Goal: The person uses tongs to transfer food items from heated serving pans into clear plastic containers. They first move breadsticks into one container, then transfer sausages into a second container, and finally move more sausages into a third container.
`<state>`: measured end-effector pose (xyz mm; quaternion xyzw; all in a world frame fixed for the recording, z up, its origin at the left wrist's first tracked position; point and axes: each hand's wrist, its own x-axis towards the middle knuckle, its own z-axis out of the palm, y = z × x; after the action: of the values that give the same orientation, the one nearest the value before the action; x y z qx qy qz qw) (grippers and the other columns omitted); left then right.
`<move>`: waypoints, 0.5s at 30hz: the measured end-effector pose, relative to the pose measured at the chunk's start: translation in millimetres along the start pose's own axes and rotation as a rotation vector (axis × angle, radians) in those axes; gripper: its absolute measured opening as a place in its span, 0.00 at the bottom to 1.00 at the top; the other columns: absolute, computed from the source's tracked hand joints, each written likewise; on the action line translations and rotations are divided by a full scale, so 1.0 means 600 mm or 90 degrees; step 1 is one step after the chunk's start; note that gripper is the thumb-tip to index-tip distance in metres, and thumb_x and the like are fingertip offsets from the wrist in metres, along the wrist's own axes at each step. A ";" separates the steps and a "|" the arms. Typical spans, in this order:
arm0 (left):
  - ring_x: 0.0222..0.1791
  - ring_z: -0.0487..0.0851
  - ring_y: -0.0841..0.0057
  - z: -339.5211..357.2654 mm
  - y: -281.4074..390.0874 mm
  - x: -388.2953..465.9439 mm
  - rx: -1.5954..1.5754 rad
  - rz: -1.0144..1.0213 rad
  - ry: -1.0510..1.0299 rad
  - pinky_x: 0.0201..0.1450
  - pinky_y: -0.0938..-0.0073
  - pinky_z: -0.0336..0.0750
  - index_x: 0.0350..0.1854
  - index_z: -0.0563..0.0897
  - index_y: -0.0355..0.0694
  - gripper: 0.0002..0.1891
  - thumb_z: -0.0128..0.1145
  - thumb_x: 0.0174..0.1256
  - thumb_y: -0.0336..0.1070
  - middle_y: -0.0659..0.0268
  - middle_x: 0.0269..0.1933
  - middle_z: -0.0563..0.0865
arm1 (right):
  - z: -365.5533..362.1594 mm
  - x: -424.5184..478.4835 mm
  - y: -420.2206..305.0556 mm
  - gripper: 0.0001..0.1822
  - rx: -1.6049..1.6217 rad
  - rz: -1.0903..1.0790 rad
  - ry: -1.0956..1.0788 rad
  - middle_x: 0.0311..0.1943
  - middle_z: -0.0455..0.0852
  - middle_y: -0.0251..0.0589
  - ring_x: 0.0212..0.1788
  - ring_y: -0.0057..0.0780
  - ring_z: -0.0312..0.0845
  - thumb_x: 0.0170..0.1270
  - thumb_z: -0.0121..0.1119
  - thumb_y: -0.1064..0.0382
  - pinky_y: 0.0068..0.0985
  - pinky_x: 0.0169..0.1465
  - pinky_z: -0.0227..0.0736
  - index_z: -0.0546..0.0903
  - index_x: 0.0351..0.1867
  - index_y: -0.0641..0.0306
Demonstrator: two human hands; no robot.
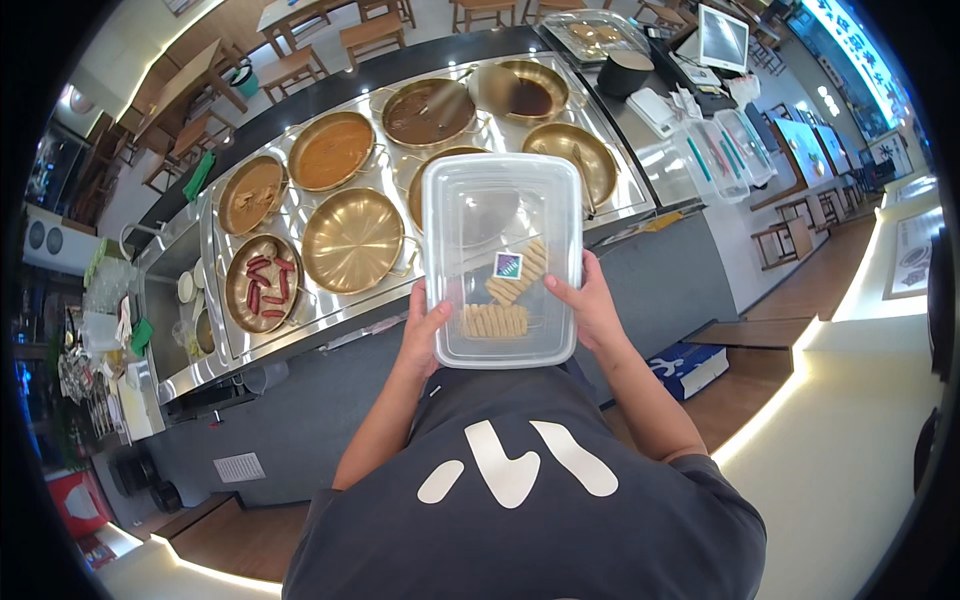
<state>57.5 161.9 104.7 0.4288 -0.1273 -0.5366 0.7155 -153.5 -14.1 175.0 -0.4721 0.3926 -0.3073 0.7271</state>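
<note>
A clear plastic food container [501, 180] with a whitish-rimmed lid is held before my body, over the counter's near edge. My left hand [421, 337] grips its left side, thumb on the lid's edge. On the opposite side my right hand [596, 307] holds it, thumb over the rim. Through the lid show two bundles of pale folded food [495, 321], apparently on thin sticks. A small square sticker [508, 265] sits on the container. Behind it, a brass-coloured pan [414, 184] is mostly covered from view.
Several brass-coloured pans stand in the steel counter [390, 161]; one pan [238, 289] holds red sausages, others brown or orange sauce. A sink [176, 262] lies left. Tongs rest in the right pan [559, 169]. Lidded plastic boxes [724, 157] and a screen [724, 37] stand right.
</note>
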 end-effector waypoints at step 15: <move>0.71 0.75 0.68 0.134 -0.036 0.060 -0.033 0.152 0.153 0.73 0.63 0.72 0.84 0.56 0.41 0.39 0.62 0.76 0.30 0.59 0.73 0.74 | -0.076 0.123 -0.012 0.27 -0.093 -0.091 -0.018 0.60 0.86 0.42 0.59 0.22 0.80 0.78 0.61 0.67 0.22 0.64 0.73 0.71 0.74 0.74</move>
<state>5.7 90.7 126.6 0.4529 -0.0767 -0.3957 0.7953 -156.3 -97.6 149.9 -0.5552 0.3690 -0.3221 0.6722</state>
